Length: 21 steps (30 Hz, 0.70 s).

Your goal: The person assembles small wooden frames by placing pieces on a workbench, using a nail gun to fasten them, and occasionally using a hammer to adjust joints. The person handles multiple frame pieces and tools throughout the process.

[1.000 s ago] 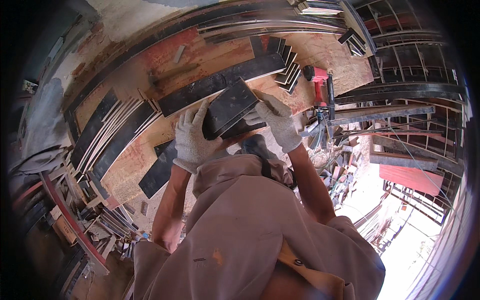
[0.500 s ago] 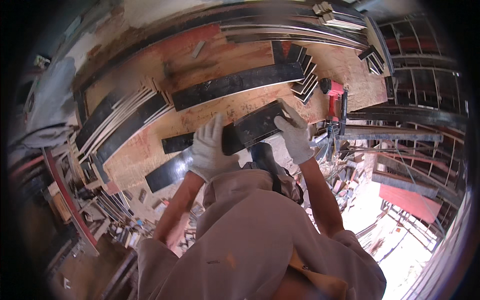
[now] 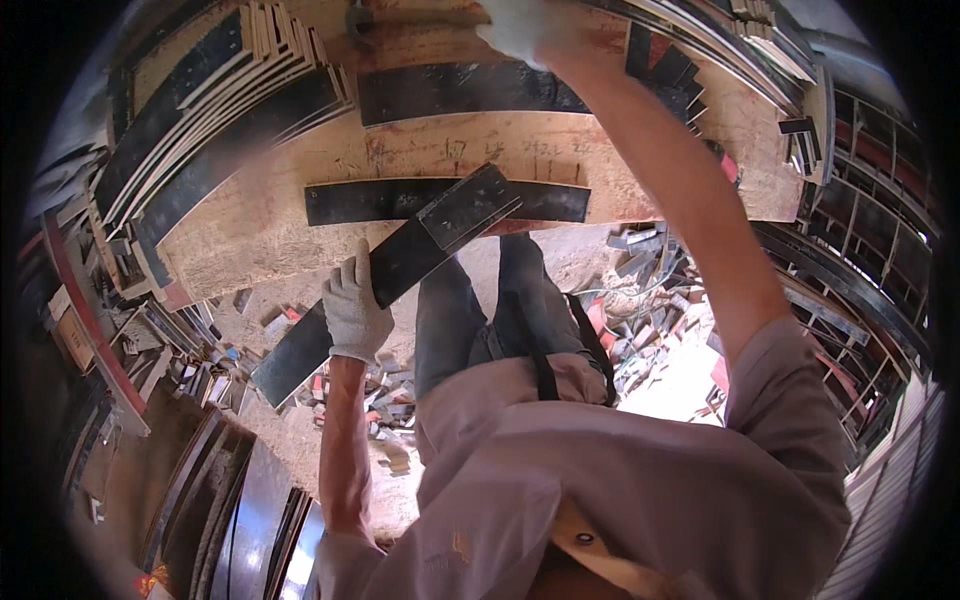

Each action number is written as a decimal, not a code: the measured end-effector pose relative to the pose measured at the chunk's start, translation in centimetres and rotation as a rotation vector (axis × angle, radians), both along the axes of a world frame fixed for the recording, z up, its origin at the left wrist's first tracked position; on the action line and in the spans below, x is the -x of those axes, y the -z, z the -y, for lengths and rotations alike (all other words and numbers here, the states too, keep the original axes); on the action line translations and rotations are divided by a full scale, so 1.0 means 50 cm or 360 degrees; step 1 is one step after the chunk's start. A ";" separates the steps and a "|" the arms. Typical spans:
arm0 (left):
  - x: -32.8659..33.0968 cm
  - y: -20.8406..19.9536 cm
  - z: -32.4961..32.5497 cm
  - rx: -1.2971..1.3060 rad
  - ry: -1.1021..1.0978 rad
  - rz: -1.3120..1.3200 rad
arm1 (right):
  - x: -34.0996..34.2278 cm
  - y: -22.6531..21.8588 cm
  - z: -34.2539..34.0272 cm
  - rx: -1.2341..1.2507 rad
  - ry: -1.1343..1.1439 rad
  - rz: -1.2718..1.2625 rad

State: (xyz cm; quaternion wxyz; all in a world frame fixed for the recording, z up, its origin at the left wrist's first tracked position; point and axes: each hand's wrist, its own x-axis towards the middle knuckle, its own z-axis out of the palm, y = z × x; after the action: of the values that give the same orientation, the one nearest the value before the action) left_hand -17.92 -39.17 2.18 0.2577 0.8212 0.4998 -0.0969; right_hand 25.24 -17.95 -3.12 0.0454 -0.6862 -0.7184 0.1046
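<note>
My gloved left hand (image 3: 358, 312) grips a long black board (image 3: 395, 268) near its middle. The board slants from the lower left up over the table's near edge. A shorter black piece (image 3: 465, 208) lies on its upper end. Beneath that end, a black strip (image 3: 550, 203) lies along the table. My gloved right hand (image 3: 525, 28) is stretched to the far side, at the end of the handle of what looks like a hammer (image 3: 358, 20). That hand is blurred and partly cut by the top edge, so its grip is unclear.
On the wooden table (image 3: 240, 250), stacked black boards (image 3: 250, 110) lie left and a long black panel (image 3: 460, 92) lies across the middle. A red tool (image 3: 728, 165) shows partly behind my right arm. Offcuts (image 3: 640, 330) litter the floor; panels (image 3: 245, 520) stand lower left.
My right hand has left the black pieces and reached to the far side of the table. My left hand has moved down and left on the board, which now slants more steeply. The view has shifted.
</note>
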 end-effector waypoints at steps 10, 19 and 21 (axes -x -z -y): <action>0.073 0.089 -0.053 0.0302 0.0298 -0.0043 | 0.125 0.052 -0.178 0.0650 -0.1015 0.1228; 0.106 0.108 -0.208 0.0227 0.0879 -0.0200 | 0.044 -0.115 0.245 -0.0094 0.0258 -0.0813; 0.130 0.131 -0.224 0.0302 0.0998 -0.0160 | 0.127 -0.252 0.417 0.0373 0.0940 -0.0770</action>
State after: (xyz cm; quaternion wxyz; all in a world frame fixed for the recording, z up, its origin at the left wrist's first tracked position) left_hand -24.43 -27.96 -4.35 0.2657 0.9016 0.2235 -0.2581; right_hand 18.87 -38.82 9.47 0.1629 -0.8192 -0.4420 0.3270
